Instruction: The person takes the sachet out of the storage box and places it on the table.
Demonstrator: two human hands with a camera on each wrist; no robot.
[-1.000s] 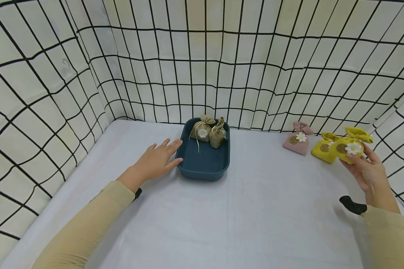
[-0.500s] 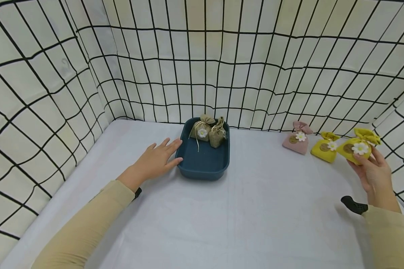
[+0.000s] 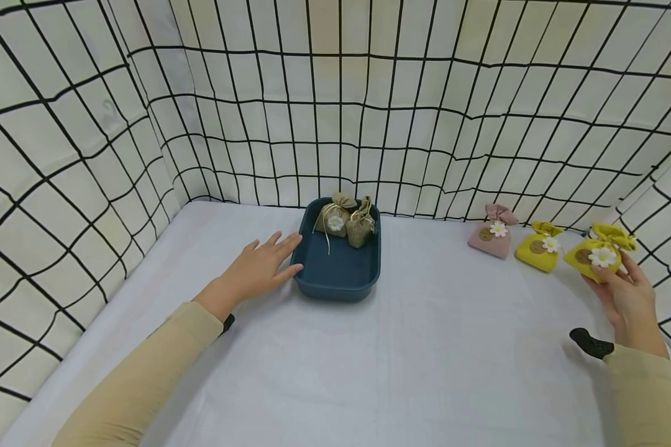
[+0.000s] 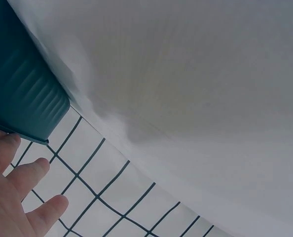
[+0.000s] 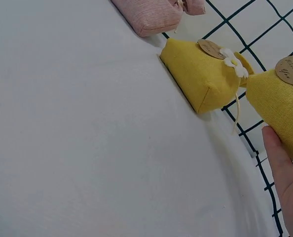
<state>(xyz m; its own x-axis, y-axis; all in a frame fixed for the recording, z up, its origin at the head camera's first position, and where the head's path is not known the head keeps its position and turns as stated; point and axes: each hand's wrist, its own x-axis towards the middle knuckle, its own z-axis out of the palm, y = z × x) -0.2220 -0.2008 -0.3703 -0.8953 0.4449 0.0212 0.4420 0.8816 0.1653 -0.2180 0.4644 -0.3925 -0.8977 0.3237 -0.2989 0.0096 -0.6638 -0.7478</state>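
Observation:
In the head view my right hand [image 3: 629, 301] holds a yellow drawstring pouch [image 3: 587, 256] with a white flower and a round brown tag, between thumb and fingers. Just left of it a second yellow pouch [image 3: 535, 251] stands on the table, and a pink pouch [image 3: 489, 239] beyond that. My left hand [image 3: 257, 270] has its fingers spread, with fingertips touching the left rim of a blue plastic bin [image 3: 335, 292]. Two tan pouches, one with a flower [image 3: 332, 220] and one beside it [image 3: 360, 230], lie at the bin's far end.
A white cloth [image 3: 425, 360] covers the table. Black wire grid panels [image 3: 341, 102] with white backing rise along the back and both sides. The right panel stands close to my right hand, as the grid [image 5: 270, 182] in the right wrist view also shows.
My right hand has moved right and slightly down with the yellow pouch, away from the second yellow pouch, which it partly covered before. The left hand and bin have stayed put.

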